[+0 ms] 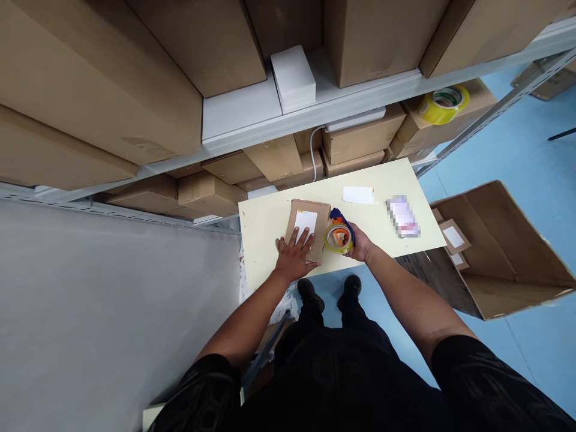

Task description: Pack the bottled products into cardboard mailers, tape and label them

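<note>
A small cardboard box (296, 210) lies on the pale yellow tabletop (265, 222), with a white label (309, 218) on its upper face. My left hand (294, 257) rests on the box with fingers spread, the fingertips over the lower part of the label. In my right hand (360, 243) is a blue and orange tape dispenser (336, 215) loaded with a roll of clear yellowish tape (329, 239). The dispenser is beside the box's right edge; whether it touches the box I cannot tell.
Behind the small box on the table lie a white slip (359, 195) and a blurred-out flat item (404, 217). At right stands a large open carton (517, 240) holding small labelled boxes (453, 236). A shelf (243, 123) with cartons overhangs the back; a yellow tape roll (444, 105) sits at back right.
</note>
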Action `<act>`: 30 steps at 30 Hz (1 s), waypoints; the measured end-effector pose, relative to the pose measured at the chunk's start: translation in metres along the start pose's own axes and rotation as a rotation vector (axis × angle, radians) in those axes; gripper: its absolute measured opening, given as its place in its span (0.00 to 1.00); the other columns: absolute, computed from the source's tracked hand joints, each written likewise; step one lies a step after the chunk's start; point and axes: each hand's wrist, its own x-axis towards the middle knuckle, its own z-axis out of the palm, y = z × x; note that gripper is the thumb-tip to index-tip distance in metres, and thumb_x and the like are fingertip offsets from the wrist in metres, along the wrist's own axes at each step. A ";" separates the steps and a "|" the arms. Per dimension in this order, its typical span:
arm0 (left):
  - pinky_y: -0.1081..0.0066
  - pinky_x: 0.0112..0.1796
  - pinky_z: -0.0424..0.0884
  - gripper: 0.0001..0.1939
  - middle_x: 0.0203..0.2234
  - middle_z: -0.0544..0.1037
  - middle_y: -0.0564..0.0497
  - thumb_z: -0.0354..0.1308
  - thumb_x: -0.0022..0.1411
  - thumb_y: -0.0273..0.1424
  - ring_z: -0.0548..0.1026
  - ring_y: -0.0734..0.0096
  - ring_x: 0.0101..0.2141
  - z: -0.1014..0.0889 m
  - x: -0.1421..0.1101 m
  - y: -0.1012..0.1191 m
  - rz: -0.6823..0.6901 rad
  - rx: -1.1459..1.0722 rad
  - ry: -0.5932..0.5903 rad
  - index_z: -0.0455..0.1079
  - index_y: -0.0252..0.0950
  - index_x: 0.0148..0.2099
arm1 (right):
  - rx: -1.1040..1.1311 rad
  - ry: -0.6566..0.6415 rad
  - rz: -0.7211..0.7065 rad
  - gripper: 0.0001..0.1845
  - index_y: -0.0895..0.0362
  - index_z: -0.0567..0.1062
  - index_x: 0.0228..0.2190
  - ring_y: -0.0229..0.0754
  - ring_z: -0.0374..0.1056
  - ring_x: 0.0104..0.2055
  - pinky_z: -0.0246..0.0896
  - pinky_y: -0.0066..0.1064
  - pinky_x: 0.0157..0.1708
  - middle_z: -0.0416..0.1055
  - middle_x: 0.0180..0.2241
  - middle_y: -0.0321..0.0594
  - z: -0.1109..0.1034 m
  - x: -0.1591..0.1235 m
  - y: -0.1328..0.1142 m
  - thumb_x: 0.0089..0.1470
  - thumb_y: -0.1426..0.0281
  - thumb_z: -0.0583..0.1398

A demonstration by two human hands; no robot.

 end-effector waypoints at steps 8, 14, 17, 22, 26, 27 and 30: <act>0.33 0.66 0.41 0.50 0.76 0.42 0.47 0.54 0.65 0.59 0.33 0.39 0.74 0.010 0.002 0.008 -0.038 -0.028 0.076 0.38 0.45 0.78 | 0.111 0.010 0.057 0.27 0.57 0.78 0.47 0.49 0.79 0.39 0.76 0.40 0.42 0.83 0.38 0.43 -0.017 -0.056 0.068 0.65 0.48 0.55; 0.32 0.65 0.43 0.50 0.76 0.41 0.45 0.52 0.67 0.57 0.30 0.38 0.73 0.009 0.007 0.016 -0.064 -0.030 0.065 0.36 0.42 0.79 | -0.033 0.186 0.015 0.26 0.57 0.81 0.40 0.51 0.80 0.43 0.75 0.39 0.48 0.83 0.39 0.47 -0.063 -0.092 0.151 0.63 0.48 0.58; 0.31 0.64 0.45 0.49 0.76 0.38 0.45 0.50 0.67 0.58 0.29 0.38 0.73 0.007 0.010 0.026 -0.097 -0.035 0.047 0.36 0.40 0.79 | -0.341 0.282 -0.013 0.29 0.57 0.83 0.34 0.53 0.79 0.40 0.74 0.40 0.44 0.82 0.33 0.48 -0.066 -0.088 0.169 0.59 0.43 0.60; 0.28 0.64 0.40 0.47 0.76 0.37 0.43 0.46 0.70 0.57 0.29 0.37 0.73 0.006 0.013 0.041 -0.148 -0.046 0.033 0.36 0.38 0.79 | -0.659 0.304 -0.046 0.33 0.60 0.82 0.30 0.52 0.77 0.37 0.71 0.38 0.38 0.82 0.33 0.50 -0.030 -0.059 0.147 0.57 0.42 0.60; 0.28 0.65 0.36 0.47 0.76 0.35 0.43 0.45 0.70 0.56 0.29 0.37 0.73 0.009 0.012 0.041 -0.163 -0.052 0.035 0.35 0.36 0.79 | -0.488 0.256 0.109 0.27 0.59 0.81 0.38 0.48 0.77 0.33 0.73 0.37 0.35 0.82 0.34 0.47 -0.006 -0.050 0.108 0.59 0.46 0.62; 0.29 0.65 0.36 0.47 0.76 0.35 0.44 0.45 0.70 0.56 0.29 0.37 0.73 0.010 0.013 0.040 -0.165 -0.051 0.037 0.35 0.36 0.79 | -0.438 0.214 0.159 0.27 0.59 0.80 0.40 0.47 0.76 0.32 0.73 0.38 0.34 0.81 0.34 0.46 -0.004 -0.050 0.100 0.59 0.47 0.61; 0.28 0.65 0.36 0.47 0.76 0.34 0.44 0.44 0.70 0.56 0.28 0.37 0.73 0.013 0.013 0.039 -0.163 -0.042 0.047 0.35 0.36 0.79 | -0.407 0.151 0.318 0.28 0.59 0.79 0.40 0.47 0.75 0.29 0.74 0.39 0.32 0.80 0.30 0.44 -0.003 -0.051 0.079 0.58 0.46 0.61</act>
